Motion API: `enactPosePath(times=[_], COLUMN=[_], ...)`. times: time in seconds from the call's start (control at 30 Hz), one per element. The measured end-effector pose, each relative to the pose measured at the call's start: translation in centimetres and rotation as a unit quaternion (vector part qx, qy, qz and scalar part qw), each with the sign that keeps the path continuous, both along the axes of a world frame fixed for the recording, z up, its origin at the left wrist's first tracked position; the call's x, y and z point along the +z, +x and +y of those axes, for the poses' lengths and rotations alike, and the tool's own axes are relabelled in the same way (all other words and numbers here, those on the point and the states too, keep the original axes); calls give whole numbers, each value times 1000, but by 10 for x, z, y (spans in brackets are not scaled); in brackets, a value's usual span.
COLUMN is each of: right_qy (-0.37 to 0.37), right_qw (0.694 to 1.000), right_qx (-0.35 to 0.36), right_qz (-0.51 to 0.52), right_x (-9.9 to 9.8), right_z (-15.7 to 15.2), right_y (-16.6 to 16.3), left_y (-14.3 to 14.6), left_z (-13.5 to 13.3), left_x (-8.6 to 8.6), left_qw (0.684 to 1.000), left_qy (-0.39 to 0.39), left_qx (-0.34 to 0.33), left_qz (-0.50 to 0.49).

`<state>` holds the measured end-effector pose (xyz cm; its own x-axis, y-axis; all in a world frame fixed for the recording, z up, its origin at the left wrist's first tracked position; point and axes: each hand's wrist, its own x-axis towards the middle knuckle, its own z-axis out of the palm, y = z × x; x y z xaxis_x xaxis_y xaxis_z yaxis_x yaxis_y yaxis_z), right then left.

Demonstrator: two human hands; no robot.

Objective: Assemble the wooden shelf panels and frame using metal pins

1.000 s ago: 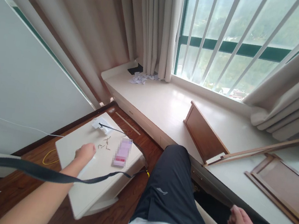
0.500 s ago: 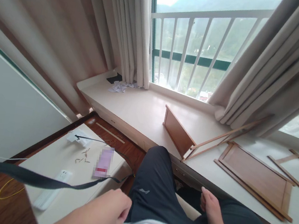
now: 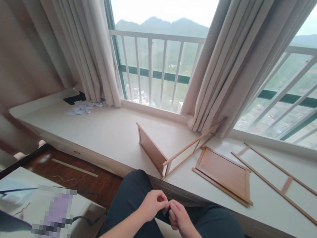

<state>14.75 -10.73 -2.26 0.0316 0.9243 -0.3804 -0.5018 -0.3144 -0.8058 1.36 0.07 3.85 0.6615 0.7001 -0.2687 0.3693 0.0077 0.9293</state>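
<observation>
Near the window ledge (image 3: 114,136), left hand (image 3: 151,206) and right hand (image 3: 179,218) touch fingertips above lap (image 3: 128,190), each grip pinched, contents unseen.

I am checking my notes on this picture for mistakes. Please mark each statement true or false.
1. The left hand and right hand meet over the lap. True.
2. The curtains hide the railing fully. False: they are pulled aside and the railing shows.
3. A wooden panel lies flat on the ledge. True.
4. The right hand rests on the ledge. False: its fingertips touch the left hand.
</observation>
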Motion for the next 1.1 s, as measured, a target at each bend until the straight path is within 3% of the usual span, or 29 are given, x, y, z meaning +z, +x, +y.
enactPosePath(times=[0.17,0.4,0.5,0.6,0.67,0.87,0.97,1.1], right_qy=[-11,-36,-51,-70,-86,-104,-100,-104], right_qw=[999,997,993,986,982,976,973,967], right_qx=[-26,-34,-70,-111,-134,-151,-152,-152], right_qz=[-33,-56,-78,-98,-101,-116,-139,-178], right_x=[-13,-17,-24,-31,-34,-34,-35,-39], right_z=[12,20,24,26,25,22,21,21], right_y=[7,13,17,23,26,31,32,33], left_y=[12,18,23,29,35,53,54,50], left_z=[13,22,32,45,53,61,61,57], left_x=[-18,-39,-53,-64,-68,-77,-82,-83], left_qw=[1000,999,987,930,902,921,934,930], left_qy=[5,-36,-113,-229,-280,-288,-249,-277], left_qx=[-4,-12,110,288,329,254,246,233], left_qz=[13,-1,-16,-12,-2,56,63,55])
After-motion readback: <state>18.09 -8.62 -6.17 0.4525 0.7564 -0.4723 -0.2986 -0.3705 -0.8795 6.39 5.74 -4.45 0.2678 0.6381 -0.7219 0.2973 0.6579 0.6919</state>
